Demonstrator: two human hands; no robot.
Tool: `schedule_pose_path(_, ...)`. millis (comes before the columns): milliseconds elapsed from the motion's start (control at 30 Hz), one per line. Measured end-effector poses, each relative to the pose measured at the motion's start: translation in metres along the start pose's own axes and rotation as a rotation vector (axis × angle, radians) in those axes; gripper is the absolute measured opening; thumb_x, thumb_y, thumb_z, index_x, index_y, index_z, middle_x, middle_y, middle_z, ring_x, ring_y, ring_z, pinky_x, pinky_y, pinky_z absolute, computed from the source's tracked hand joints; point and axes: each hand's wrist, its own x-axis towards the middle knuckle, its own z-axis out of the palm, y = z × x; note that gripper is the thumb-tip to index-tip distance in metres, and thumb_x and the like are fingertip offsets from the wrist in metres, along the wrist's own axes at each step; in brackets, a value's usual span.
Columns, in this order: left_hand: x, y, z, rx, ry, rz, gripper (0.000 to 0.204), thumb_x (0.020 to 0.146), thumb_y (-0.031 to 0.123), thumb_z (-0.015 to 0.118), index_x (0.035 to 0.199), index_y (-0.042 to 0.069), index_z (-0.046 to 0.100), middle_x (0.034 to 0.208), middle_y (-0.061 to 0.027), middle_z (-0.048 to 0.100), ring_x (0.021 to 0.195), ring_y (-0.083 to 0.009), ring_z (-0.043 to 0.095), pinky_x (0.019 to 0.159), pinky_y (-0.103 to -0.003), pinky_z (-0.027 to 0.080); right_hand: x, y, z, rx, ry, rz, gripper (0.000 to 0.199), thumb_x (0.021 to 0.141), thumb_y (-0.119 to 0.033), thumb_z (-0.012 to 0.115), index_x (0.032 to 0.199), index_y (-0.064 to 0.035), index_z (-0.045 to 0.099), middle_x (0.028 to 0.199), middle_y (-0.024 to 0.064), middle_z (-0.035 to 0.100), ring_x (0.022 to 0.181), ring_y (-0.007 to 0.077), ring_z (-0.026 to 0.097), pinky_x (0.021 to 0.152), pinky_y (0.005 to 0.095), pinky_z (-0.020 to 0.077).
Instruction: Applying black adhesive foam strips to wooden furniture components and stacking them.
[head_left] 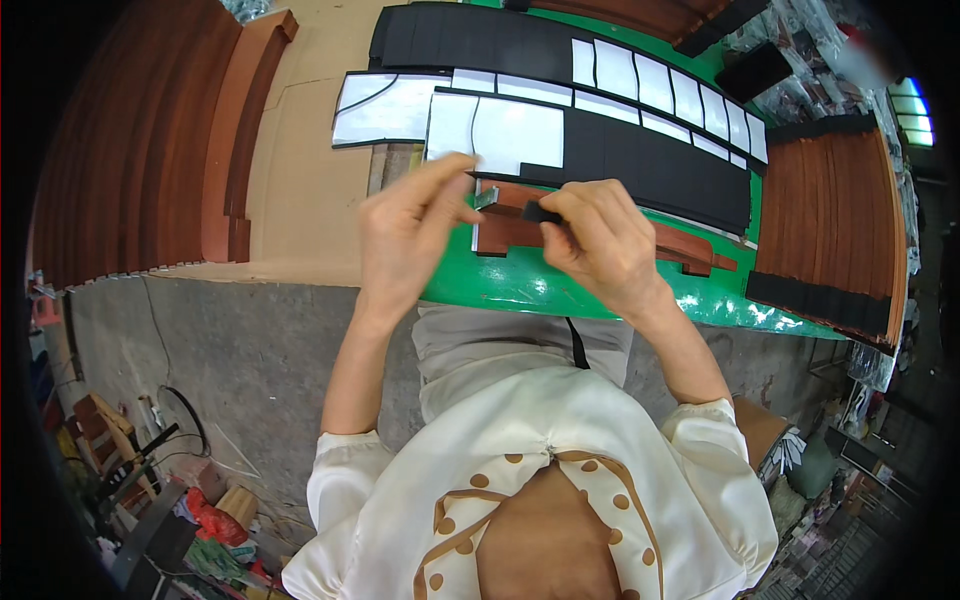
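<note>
Green, glossy sheeting covers the right part of the counter (500,292), and you work at its near edge. At the far left stands the broad stack of reddish-brown panels (120,130); at the right, a smaller brown stack with black ends (820,210). Both sit clear of your elbows, so let your forearms come straight in from the near side.

Black-and-white sheets (650,165) lie beyond your hands, their black parts divided into strips. Avoid dragging a wrist over them. Nearer to you, two long brown pieces (510,233) lie side by side, running left to right; steady them before you press on either one, since their narrow shape probably lets them shift.

Your left hand (410,230) hovers by their left end, thumb and fingers close together but blurred; whether that grip holds anything, you cannot tell from here. Your right hand (605,240) is clenched on the small black piece (538,212), pinched between thumb and fingertips above the brown pieces, with one end sticking out leftward. Hold it lightly by its edge, leave that end free for alignment, and keep its faces untouched where possible.
</note>
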Motion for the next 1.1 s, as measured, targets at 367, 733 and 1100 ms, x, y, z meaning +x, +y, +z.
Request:
schedule_pose_path(367, 0.003, -0.043, 0.01, 0.149, -0.077, 0.261, 0.024, 0.076, 0.008, 0.069, 0.099, 0.001, 0.065, 0.098, -0.0084, 0.065, 0.087, -0.0181, 0.061, 0.076, -0.028, 0.048, -0.003, 0.005, 0.015, 0.096, -0.029, 0.195, 0.028, 0.061, 0.003, 0.07, 0.088, -0.0033, 0.065, 0.081, 0.007, 0.062, 0.071, 0.0228, 0.058, 0.061, 0.0316, 0.0486)
schedule_pose_path(733, 0.004, -0.04, 0.012, 0.11, -0.076, 0.167, 0.025, 0.075, 0.009, 0.07, 0.099, 0.001, 0.065, 0.095, -0.007, 0.066, 0.082, -0.0155, 0.061, 0.072, -0.026, 0.048, -0.004, 0.008, 0.026, 0.048, -0.011, 0.138, 0.03, 0.06, 0.002, 0.072, 0.088, -0.0061, 0.066, 0.081, 0.0047, 0.061, 0.072, 0.0212, 0.057, 0.061, 0.0309, 0.0482)
schedule_pose_path(1100, 0.003, -0.039, 0.013, 0.148, -0.073, 0.18, 0.024, 0.076, 0.01, 0.07, 0.098, 0.002, 0.065, 0.095, -0.0066, 0.066, 0.082, -0.0155, 0.061, 0.072, -0.026, 0.049, -0.004, 0.008, 0.026, 0.033, -0.033, 0.141, 0.029, 0.061, 0.001, 0.072, 0.088, -0.0058, 0.066, 0.081, 0.0045, 0.061, 0.073, 0.0209, 0.057, 0.062, 0.031, 0.0483)
